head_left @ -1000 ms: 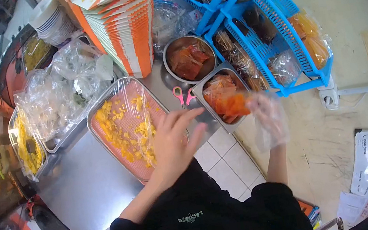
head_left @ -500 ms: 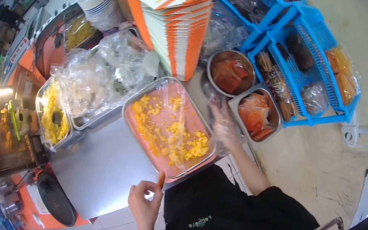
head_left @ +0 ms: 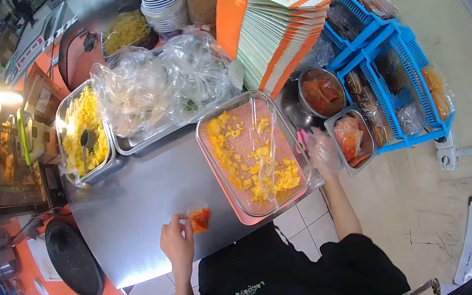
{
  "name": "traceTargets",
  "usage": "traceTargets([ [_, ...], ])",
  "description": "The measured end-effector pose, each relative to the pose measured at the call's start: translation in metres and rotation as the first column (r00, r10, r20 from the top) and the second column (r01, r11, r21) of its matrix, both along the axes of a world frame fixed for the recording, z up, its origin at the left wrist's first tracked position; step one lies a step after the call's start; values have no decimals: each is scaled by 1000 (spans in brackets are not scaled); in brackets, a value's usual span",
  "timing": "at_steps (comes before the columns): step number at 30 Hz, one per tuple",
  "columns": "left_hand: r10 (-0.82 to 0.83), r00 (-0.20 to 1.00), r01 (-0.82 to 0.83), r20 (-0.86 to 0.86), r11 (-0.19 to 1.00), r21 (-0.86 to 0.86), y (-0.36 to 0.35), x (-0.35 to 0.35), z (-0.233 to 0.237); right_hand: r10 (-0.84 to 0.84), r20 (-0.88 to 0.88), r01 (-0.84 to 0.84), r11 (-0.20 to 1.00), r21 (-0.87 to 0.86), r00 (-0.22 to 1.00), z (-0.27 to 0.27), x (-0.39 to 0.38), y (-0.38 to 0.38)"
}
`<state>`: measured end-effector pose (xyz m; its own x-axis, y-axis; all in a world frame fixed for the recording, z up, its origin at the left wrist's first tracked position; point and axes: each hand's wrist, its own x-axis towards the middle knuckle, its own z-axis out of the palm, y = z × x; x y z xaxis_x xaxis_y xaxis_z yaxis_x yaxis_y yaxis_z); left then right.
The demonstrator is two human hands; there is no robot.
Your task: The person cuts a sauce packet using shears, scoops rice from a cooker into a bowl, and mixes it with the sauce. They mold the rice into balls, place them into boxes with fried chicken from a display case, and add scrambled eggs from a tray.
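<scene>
My bare left hand (head_left: 176, 240) is closed, thumb and fingertips pinching the edge of a small clear packet (head_left: 200, 220) with orange-red contents, low over the steel counter. My right hand (head_left: 324, 154), in a clear plastic glove, is between the tray and the steel containers. Its blurred fingers are closed at a pink-handled tool (head_left: 302, 138), whose working end I cannot make out. Left of that hand, a pink-based tray (head_left: 207, 151) holds crumbled yellow food (head_left: 225, 155) and a strip of clear film. A steel container (head_left: 344, 159) beside the glove holds bagged orange-red food.
A round steel bowl (head_left: 304, 86) stands behind the right hand. Folded orange-and-white cartons (head_left: 285, 26) are stacked behind the tray. Blue baskets (head_left: 405, 81) with packaged goods stand at right. Bagged food (head_left: 167, 85) and a tray of yellow food (head_left: 89, 132) line the back left.
In my left hand the packet has turned flat and now shows its orange-red face. My right hand has drawn back from the bowl, with a pink handle at its fingers. The view has shifted left.
</scene>
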<state>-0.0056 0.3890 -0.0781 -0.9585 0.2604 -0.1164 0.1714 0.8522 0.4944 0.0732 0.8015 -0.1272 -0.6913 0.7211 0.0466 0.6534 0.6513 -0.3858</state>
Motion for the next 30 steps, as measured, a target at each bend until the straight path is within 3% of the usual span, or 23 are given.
traceTargets([
  [3, -59, 998, 60, -17, 992, 108, -12, -15, -16, 52, 214, -61, 997, 38, 975, 2, 6, -4],
  [4, -74, 997, 73, 1, 986, 151, -18, -20, -23, -3, 128, -12, 993, 118, 992, 3, 0, -13],
  [7, -75, 987, 15, 141, 923, 384, -15, -28, -21, -100, 259, 118, 992, -53, 961, 9, -4, -13],
  [10, -118, 978, 40, 170, 914, 404, -7, -34, 2, 85, -145, -70, 992, 103, 986, -55, 34, 13],
  [12, -152, 986, 115, 72, 922, 371, -5, -45, 29, 17, -47, -8, 982, 187, 999, -30, 47, -11],
  [14, -208, 972, 232, -107, 906, 353, -7, -61, 55, -130, -62, 118, 980, -161, 990, 23, 65, -54],
  [15, -226, 968, 250, -107, 880, 403, -8, -71, 69, -311, -113, 244, 884, -398, 944, 47, 72, -80],
  [16, -250, 962, 273, -111, 851, 449, -8, -80, 85, -489, -113, 324, 715, -620, 865, 68, 74, -101],
  [19, -318, 915, 403, -249, 773, 491, -2, -100, 145, -487, -426, -235, 405, -884, 762, 127, 68, -125],
  [20, -347, 883, 463, -316, 748, 475, 1, -104, 166, -276, -482, -332, 448, -830, 831, 147, 61, -133],
  [22, -431, 859, 511, -277, 759, 403, 5, -111, 199, 177, -526, -541, 473, -696, 832, 205, 29, -138],
  [23, -471, 844, 536, -257, 759, 369, 8, -113, 215, 578, -295, -646, 634, -424, 761, 251, 10, -148],
  [24, -533, 818, 575, -215, 758, 308, 9, -116, 231, 702, -7, -680, 687, -256, 712, 286, -11, -164],
  [25, -571, 778, 627, -261, 732, 267, 10, -117, 239, 737, 283, -752, 655, -75, 614, 322, -32, -180],
  [27, -643, 684, 720, -346, 672, 175, 13, -118, 255, 683, 410, -753, 658, 15, 604, 342, -47, -186],
  [30, -674, 611, 759, -415, 648, 65, 14, -113, 270, 775, 281, -824, 541, 167, 565, 344, -56, -175],
])
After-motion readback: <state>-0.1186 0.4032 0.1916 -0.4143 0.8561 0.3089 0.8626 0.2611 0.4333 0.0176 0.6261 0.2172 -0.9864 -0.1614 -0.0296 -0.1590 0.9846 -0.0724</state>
